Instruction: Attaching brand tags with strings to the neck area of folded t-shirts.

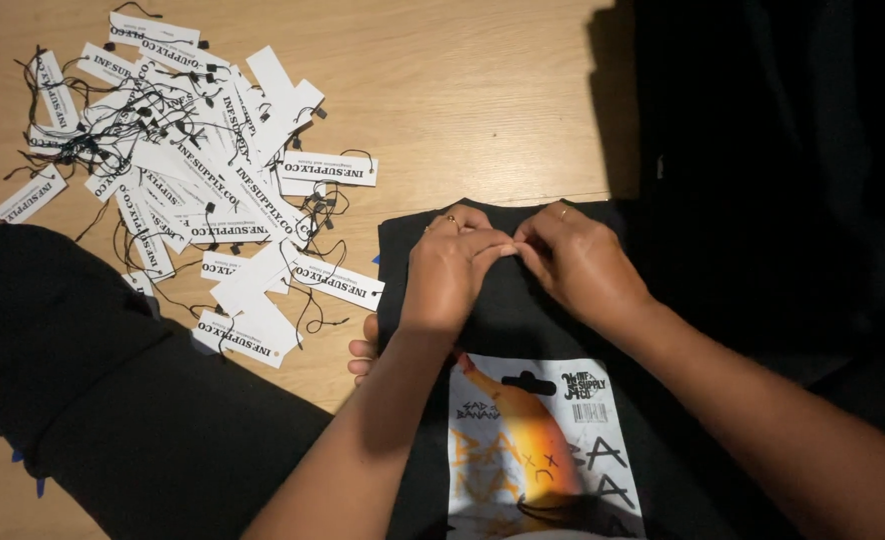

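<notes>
Both hands pinching at the top edge of a folded black garment.

Left hand (450, 268) and right hand (573, 262) meeting fingertip to fingertip at the garment (523, 310) hem, fingers curled tight on something too small to make out; garment spread across the lap, presumably to keep the edge flat and close; printed card (543, 450) lying lower on the cloth; heap of white tags (203, 180) with black strings scattered on the wood floor (463, 90) to the left, well apart, within reach; toes (363, 358) peeking beside the cloth.
</notes>
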